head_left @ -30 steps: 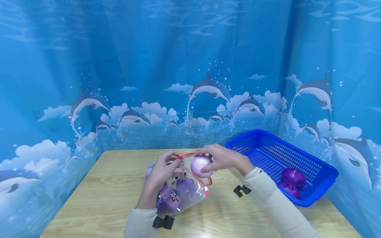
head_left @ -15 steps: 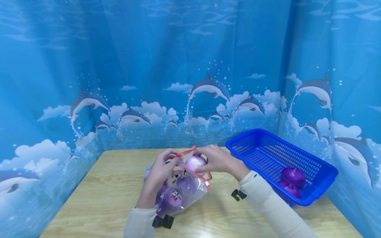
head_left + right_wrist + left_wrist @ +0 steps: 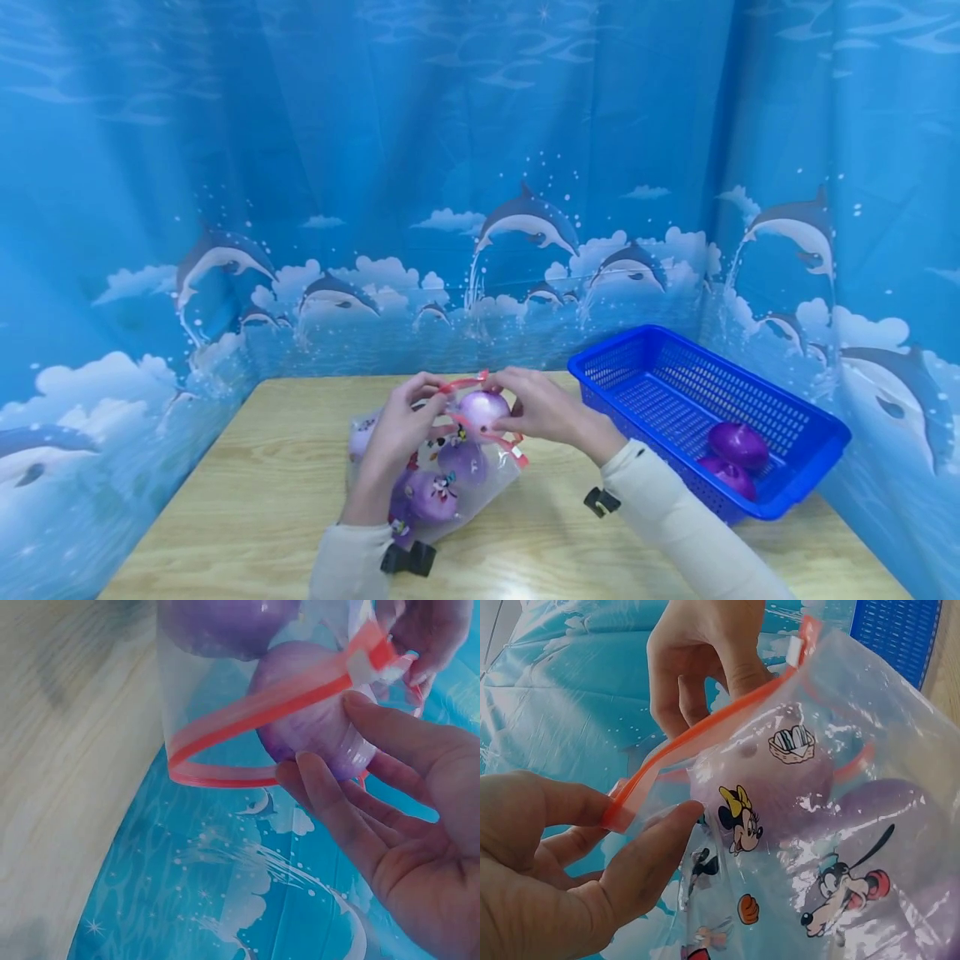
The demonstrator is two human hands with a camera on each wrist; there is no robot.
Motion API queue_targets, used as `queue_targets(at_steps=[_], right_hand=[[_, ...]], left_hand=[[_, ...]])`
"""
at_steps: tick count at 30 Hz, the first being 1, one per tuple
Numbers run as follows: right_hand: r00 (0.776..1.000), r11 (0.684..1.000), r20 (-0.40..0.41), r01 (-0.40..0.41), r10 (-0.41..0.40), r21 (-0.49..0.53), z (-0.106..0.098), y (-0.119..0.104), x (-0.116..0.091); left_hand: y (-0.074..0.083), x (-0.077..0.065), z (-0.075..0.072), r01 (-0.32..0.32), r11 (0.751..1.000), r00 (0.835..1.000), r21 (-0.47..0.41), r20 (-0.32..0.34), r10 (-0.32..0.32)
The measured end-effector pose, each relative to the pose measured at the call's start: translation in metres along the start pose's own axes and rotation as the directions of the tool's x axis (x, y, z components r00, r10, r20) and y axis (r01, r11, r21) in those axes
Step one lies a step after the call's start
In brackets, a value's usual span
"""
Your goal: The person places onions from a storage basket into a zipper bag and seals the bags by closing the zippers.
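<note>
A clear zip bag point(image 3: 487, 492) with a red zip edge point(image 3: 262, 709) and cartoon prints lies on the table, its mouth spread. Several purple onions point(image 3: 433, 498) show through its plastic. My left hand point(image 3: 397, 433) pinches the zip edge between thumb and fingers, plain in the left wrist view. With thumb and fingertips, my right hand point(image 3: 551, 412) holds a pale purple onion point(image 3: 482, 407) at the bag's mouth. In the right wrist view that onion point(image 3: 307, 720) is partly inside the red rim, just below another onion point(image 3: 229, 622).
To the right stands a blue plastic basket point(image 3: 813, 442) with two darker purple onions point(image 3: 738, 446) at its near end. The wooden table point(image 3: 247, 475) meets a blue dolphin-print curtain point(image 3: 420, 167) behind and at the sides.
My right hand has moved left, carrying the onion from beside the bag into its mouth. My left hand stays at the zip edge, with the bag shifted slightly.
</note>
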State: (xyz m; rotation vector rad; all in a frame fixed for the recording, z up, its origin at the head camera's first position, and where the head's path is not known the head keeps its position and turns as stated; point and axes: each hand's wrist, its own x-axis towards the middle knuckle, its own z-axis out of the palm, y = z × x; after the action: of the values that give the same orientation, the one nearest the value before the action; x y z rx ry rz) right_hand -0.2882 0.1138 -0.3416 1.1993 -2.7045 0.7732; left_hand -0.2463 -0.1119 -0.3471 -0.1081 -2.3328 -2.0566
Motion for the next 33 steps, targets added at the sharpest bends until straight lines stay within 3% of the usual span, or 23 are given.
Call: queue_targets(at_steps=[7,20,28,33], right_hand=[[0.999,0.998,-0.011,0.047,-0.047,0.036,0.01,0.0,0.003],[0.989,0.989,0.101,0.096,-0.108,0.117,0.016,0.006,0.004],[0.996,0.995,0.04,0.083,-0.085,0.061,0.015,0.009,0.003],[0.99,0.99,0.009,0.14,-0.14,0.003,0.019,0.01,0.004]], left_hand=[[-0.001,0.0,0.0,-0.016,0.999,1.0,-0.033,0.016,0.017],[0.0,0.001,-0.003,0.0,0.998,1.0,0.055,-0.025,0.002],[-0.001,0.001,-0.002,-0.013,1.0,1.0,-0.017,-0.003,0.013],[0.0,0.0,-0.001,-0.03,0.999,0.999,-0.012,0.017,0.03]])
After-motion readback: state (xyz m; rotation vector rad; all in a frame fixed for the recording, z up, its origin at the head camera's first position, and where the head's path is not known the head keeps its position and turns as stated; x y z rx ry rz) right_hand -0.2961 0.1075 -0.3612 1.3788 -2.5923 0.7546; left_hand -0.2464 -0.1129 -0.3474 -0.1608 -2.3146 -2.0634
